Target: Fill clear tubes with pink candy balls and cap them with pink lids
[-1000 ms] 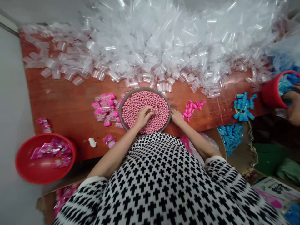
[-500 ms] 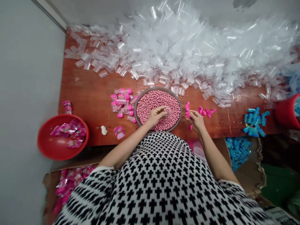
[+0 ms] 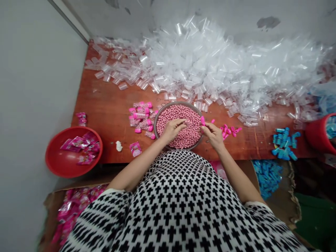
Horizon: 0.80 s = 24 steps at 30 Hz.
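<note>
A round metal bowl [image 3: 157, 119] full of small pink candy balls [image 3: 183, 136] sits on the reddish wooden table [image 3: 110, 108] right in front of me. My left hand [image 3: 172, 128] rests in the candy, fingers curled round a small clear tube that lies among the balls. My right hand [image 3: 213, 134] hovers at the bowl's right rim, pinching a bright pink cap [image 3: 202, 120] between its fingertips. More loose pink caps [image 3: 230, 130] lie just to the right. Filled tubes with pink caps [image 3: 141, 119] are heaped to the left of the bowl.
A huge heap of empty clear tubes [image 3: 210, 66] covers the table's far side. Blue caps [image 3: 284, 143] and a red tub [image 3: 319, 134] stand at right. A red bowl of pink packets [image 3: 73, 152] sits low left, beside the wall. Cardboard boxes hold pink packets [image 3: 70, 210] and blue caps [image 3: 266, 173].
My right hand went to the loose pink caps, picked one up and brought it to the bowl's rim. The left hand stayed in the candy. The view swung left.
</note>
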Each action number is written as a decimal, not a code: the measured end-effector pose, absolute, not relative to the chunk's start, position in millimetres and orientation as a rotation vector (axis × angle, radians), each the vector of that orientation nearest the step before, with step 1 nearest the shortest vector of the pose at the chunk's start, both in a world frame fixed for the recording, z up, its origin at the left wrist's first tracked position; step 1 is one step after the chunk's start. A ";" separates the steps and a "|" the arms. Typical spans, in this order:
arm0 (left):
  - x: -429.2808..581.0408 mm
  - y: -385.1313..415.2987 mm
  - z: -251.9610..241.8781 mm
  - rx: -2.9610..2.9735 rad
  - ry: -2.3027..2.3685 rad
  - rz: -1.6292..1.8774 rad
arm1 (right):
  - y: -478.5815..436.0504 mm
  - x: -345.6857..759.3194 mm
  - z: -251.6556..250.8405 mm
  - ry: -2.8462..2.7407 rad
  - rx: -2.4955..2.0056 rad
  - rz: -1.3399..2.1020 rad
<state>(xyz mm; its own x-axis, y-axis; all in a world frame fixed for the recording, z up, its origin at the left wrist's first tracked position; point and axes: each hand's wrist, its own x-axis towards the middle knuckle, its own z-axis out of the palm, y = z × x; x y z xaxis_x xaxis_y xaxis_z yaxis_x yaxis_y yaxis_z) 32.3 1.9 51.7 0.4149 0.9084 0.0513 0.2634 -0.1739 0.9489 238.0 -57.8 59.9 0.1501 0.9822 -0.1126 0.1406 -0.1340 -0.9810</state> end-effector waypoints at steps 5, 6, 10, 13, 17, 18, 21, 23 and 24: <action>27.2 1.6 39.3 1.695 1.054 0.814 | -56.3 234.9 51.5 -0.993 -1.476 1.236; 27.7 1.2 39.3 1.662 1.045 0.834 | -55.7 234.7 51.0 -0.987 -1.457 1.251; 31.3 1.0 37.2 1.376 0.995 0.875 | -53.2 234.1 55.1 -1.048 -1.383 1.280; 37.4 -1.8 33.1 1.030 0.868 0.917 | -48.8 234.9 66.6 -1.252 -1.376 1.163; 46.6 -6.8 38.6 0.930 0.776 0.932 | -38.5 236.2 91.8 -1.702 -1.409 0.722; 47.7 -7.1 41.9 0.983 0.777 0.930 | -35.8 235.9 97.9 -1.810 -1.403 0.638; 47.5 -4.9 51.3 1.223 0.833 0.940 | -29.6 232.7 109.6 -2.051 -1.364 0.505; 46.0 -2.7 54.3 1.389 0.875 0.940 | -27.2 229.7 111.1 -2.154 -1.342 0.453; 45.4 -1.8 54.6 1.452 0.889 0.940 | -26.6 228.4 110.5 -2.188 -1.334 0.428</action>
